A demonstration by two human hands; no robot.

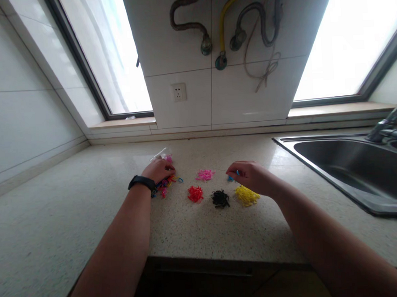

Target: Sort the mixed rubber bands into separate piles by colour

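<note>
My left hand [158,169], with a black watch or band at the wrist, is over a mixed pile of small coloured rubber bands [163,186]. Its fingertips are pinched together, and what they hold is too small to tell. Behind it lies a clear plastic bag [163,153] with pink inside. My right hand [250,176] is closed in a pinch above a small blue pile [230,179], which it partly hides. Between the hands are a pink pile [205,175], a red pile [195,194] and a black pile [220,198]. The yellow pile [246,196] lies just under my right hand.
A speckled pale countertop [197,233] carries everything, its front edge near me. On the right, a steel sink [341,171] with a faucet [388,123] is set into it. The tiled back wall has a socket [179,92] and hanging hoses [223,26] between two windows.
</note>
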